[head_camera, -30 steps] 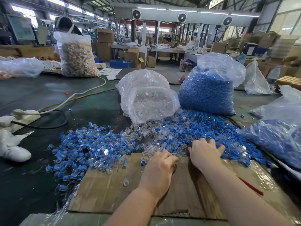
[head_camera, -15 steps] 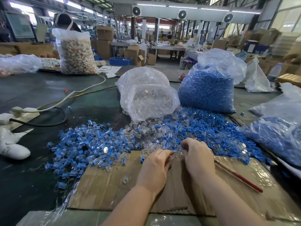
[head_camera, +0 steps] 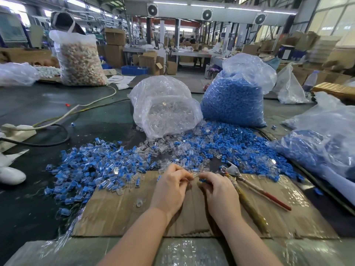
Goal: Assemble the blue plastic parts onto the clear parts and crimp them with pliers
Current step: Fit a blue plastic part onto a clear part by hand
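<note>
**A:** In the head view, your left hand (head_camera: 171,186) and right hand (head_camera: 219,191) meet at the lower centre of the frame, above the far edge of the cardboard sheet (head_camera: 119,212). The left fingers are curled and pinch a clear part (head_camera: 194,175). The right fingers are curled around a blue part (head_camera: 203,181), as far as I can tell; it is mostly hidden.

**B:** How will these pieces handle?

**A:** I judge them very light, hard and smooth, so they can slip or jump away. Take each one by its flat sides, near the end that you do not join, and keep the joining ends free.

**B:** And the pliers?

**A:** The pliers (head_camera: 249,186) lie just right of your right hand, the metal head towards the heap, the red handle towards the lower right. You do not hold them. Take them by the handles, well behind the head.

**B:** Where is room to move?

**A:** Bare cardboard lies in front of your wrists. Above your hands, across the middle of the frame, the loose parts (head_camera: 221,143) form a wide heap, with the bag of clear parts (head_camera: 165,108) and the bag of blue parts (head_camera: 236,100) behind. At the left centre is a pile of pieces (head_camera: 92,169) that look already assembled. Do not sweep your elbows into them.
</note>
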